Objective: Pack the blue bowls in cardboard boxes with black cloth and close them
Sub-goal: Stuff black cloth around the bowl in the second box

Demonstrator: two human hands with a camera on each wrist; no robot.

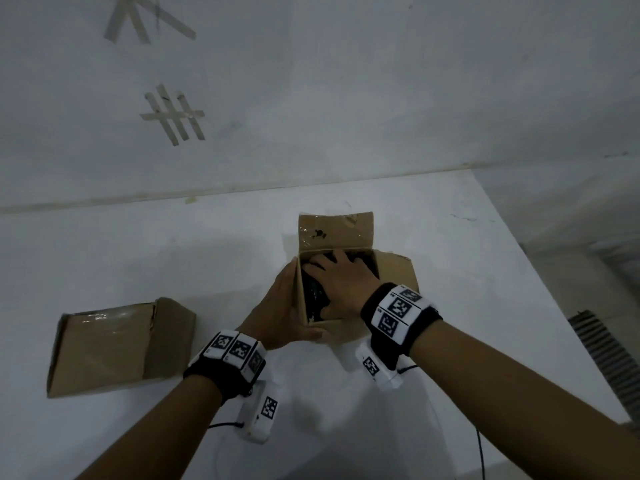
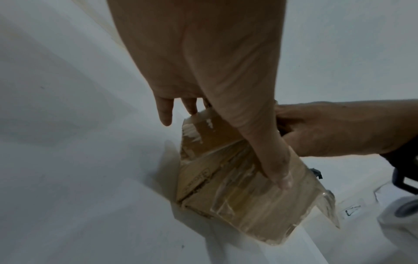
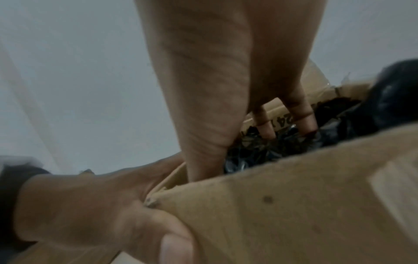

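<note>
An open cardboard box (image 1: pixel 336 233) stands on the white table (image 1: pixel 467 341), its back flap upright and its right flap folded outward. Black cloth (image 1: pixel 313 292) fills the inside. My right hand (image 1: pixel 332 268) reaches into the box, and its spread, straight fingers (image 3: pixel 267 130) press down on the cloth (image 3: pixel 260 151). My left hand (image 1: pixel 280 306) braces the box's near left corner, fingers straight along the left wall and thumb (image 2: pixel 278 171) laid on the taped front face (image 2: pixel 237 196). No blue bowl shows in any view.
A second cardboard box (image 1: pixel 114 344), closed and taped, lies to the left on the table. The wall behind carries strips of tape (image 1: pixel 173 116). The table's right edge runs diagonally, with a ribbed grille (image 1: pixel 609 358) on the floor beyond it.
</note>
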